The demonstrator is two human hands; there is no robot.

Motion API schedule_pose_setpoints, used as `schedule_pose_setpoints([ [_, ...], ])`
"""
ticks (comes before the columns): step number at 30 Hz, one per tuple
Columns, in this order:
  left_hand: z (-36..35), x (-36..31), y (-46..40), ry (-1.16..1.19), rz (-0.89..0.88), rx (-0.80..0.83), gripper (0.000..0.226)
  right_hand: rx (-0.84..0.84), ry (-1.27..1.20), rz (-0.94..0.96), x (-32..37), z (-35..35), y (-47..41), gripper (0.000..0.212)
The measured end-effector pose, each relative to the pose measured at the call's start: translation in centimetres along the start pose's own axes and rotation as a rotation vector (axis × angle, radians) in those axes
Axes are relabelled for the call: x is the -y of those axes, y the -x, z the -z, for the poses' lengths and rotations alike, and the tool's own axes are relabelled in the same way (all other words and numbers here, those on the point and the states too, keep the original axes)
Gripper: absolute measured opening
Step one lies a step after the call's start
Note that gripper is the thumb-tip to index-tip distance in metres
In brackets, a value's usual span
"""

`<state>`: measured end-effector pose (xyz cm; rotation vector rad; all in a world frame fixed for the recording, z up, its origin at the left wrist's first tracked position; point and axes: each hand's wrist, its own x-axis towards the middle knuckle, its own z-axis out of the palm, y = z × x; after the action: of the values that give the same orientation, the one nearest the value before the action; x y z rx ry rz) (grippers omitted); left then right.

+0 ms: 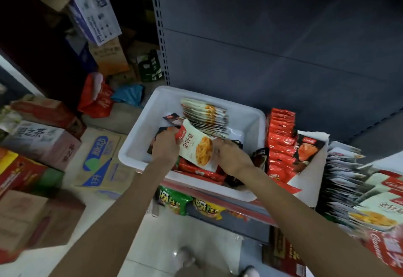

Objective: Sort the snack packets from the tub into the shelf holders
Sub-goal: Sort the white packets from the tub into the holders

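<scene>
A white plastic tub (139, 137) sits on the shelf edge, holding snack packets. Inside at the back stands a fanned stack of white packets (205, 115); red packets (196, 168) and dark ones lie underneath. Both hands are in the tub on one white packet with a yellow food picture (196, 148). My left hand (165, 145) grips its left end, and my right hand (231, 154) grips its right edge. To the right, shelf holders carry red packets (280, 143) and a row of white packets (349, 178).
A grey shelf back panel (272, 47) rises behind the tub. Green and yellow snack bags (187, 204) sit on the shelf below. Cardboard boxes (102, 161) crowd the floor at left, with a red bag (96, 97) behind. White floor tiles lie below.
</scene>
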<state>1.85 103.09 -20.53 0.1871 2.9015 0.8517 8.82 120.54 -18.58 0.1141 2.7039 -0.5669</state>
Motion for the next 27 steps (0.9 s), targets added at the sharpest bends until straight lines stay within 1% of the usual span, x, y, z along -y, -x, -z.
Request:
schedule_pose_setpoints([
  [1,0.6,-0.4,0.3,0.002,-0.085,-0.028,0.022,-0.093,-0.056,-0.001,-0.1,0.5,0.1,0.037],
  [3,1.9,-1.2,0.7,0.004,-0.219,-0.086,0.019,-0.23,-0.21,-0.01,-0.3,1.6,0.5,0.051],
  [5,3.1,-2.5,1.0,0.018,-0.346,-0.091,0.017,-0.257,-0.336,0.007,-0.6,2.6,0.8,0.063],
  [6,3.6,-3.3,1.1,0.035,-0.41,-0.066,0.016,-0.252,-0.401,0.022,-0.7,3.1,1.1,0.064],
  [7,4.0,-4.2,1.4,0.06,-0.463,-0.039,0.015,-0.254,-0.484,0.037,-0.8,3.5,1.3,0.062],
  [8,4.3,-5.3,1.7,0.094,-0.495,-0.025,0.014,-0.266,-0.583,0.044,-1.0,4.0,1.7,0.054],
  [10,4.4,-7.5,2.5,0.186,-0.506,-0.059,0.018,-0.317,-0.767,0.039,-1.5,5.3,2.9,0.03],
  [11,4.2,-8.7,2.8,0.247,-0.481,-0.092,0.021,-0.349,-0.83,0.039,-2.1,5.8,3.5,0.021],
  [13,3.7,-11.3,3.3,0.396,-0.381,-0.133,0.027,-0.421,-0.928,0.032,-3.7,6.8,5.0,0.014],
  [15,2.4,-13.9,3.9,0.546,-0.276,-0.114,0.038,-0.495,-1.081,-0.006,-5.8,7.9,7.0,0.015],
  [17,0.6,-16.5,4.8,0.624,-0.231,-0.063,0.043,-0.57,-1.299,-0.03,-8.3,9.2,9.4,0.016],
  [19,-1.4,-19.1,5.9,0.607,-0.259,0.006,0.038,-0.67,-1.394,-0.028,-11.3,10.5,12.0,0.014],
  [22,-4.8,-23.3,7.9,0.554,-0.348,0.102,0.023,-0.844,-1.386,-0.033,-16.1,12.1,16.1,0.011],
  [24,-7.0,-26.0,9.2,0.51,-0.435,0.19,0.017,-0.939,-1.354,-0.06,-18.9,12.8,18.4,0.009],
  [25,-8.1,-27.3,9.8,0.476,-0.495,0.255,0.019,-0.976,-1.334,-0.074,-20.2,13.0,19.4,0.009],
  [27,-9.8,-29.7,11.3,0.362,-0.613,0.42,0.036,-1.034,-1.304,-0.095,-22.4,13.3,21.3,0.014],
])
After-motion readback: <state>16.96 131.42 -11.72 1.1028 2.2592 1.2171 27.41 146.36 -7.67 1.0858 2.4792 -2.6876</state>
